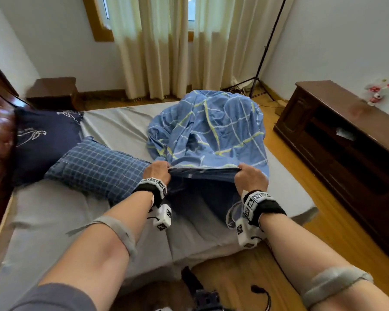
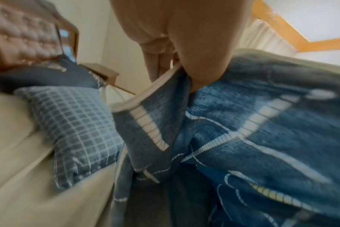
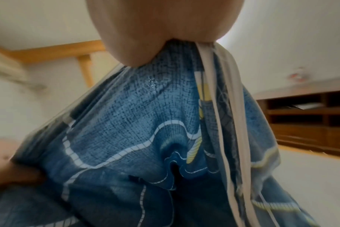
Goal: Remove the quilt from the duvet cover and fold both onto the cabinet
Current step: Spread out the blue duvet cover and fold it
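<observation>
Both hands gripped one edge of the blue checked duvet cover (image 1: 207, 131) at the centre of the frame: the left hand (image 1: 157, 172) curled round its left end, the right hand (image 1: 250, 177) round its right end. The cover's bulk lay heaped on the bed (image 1: 121, 126) beyond them. The cabinet (image 1: 346, 135) stood at the right, a checked pillow (image 1: 99, 167) at the left.

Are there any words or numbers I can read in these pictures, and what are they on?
None can be read.
The dark blue pillow has white stitched curly lines, maybe writing, too blurred to read.
The wrist bands on the left hand and right hand carry black-and-white square code patterns, not words.
The duvet cover both hands grip has only stripes.
</observation>
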`<state>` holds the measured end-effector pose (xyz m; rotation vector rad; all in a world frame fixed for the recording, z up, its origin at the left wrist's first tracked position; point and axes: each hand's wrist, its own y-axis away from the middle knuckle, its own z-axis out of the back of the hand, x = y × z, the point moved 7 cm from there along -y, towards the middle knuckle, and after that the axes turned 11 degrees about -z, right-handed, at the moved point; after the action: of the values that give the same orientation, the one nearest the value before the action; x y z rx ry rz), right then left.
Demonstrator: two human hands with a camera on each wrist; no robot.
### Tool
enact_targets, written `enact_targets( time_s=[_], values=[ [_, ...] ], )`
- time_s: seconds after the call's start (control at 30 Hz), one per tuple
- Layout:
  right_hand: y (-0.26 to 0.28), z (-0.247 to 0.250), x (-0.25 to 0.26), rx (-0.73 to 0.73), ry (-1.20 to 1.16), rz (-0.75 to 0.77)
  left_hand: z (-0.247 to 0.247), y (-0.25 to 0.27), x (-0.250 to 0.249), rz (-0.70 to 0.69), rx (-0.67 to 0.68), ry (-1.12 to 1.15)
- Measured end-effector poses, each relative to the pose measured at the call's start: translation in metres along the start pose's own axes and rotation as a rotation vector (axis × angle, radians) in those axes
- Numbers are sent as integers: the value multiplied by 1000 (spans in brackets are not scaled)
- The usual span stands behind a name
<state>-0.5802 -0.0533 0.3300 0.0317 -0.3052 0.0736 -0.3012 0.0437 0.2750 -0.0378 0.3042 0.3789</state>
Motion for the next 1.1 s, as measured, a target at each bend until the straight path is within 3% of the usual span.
enact_targets(
  time_s=[0.23,0.27,0.37,0.43,0.5,0.67,0.83,1.0,1.1],
  values=[
    [24,-1,-33,-48,32,-263,22,0,-15,-165,-5,93],
    [25,-9,-25,15,14,-227,24,1,-21,-204,30,82],
    [47,-46,45,400,-156,69,37,10,-36,-275,97,102],
    [56,-54,89,432,-195,172,48,21,-47,-338,105,106],
    [60,-54,121,332,-126,257,60,34,-44,-368,79,25],
    [62,-49,141,127,-10,309,63,65,23,-192,142,-167],
    [70,-62,126,114,-1,263,46,92,71,49,148,-112],
    [63,-57,81,84,-2,128,53,100,90,211,-132,-178],
    [51,-45,65,49,-64,10,62,105,107,291,-253,-68]
  ],
)
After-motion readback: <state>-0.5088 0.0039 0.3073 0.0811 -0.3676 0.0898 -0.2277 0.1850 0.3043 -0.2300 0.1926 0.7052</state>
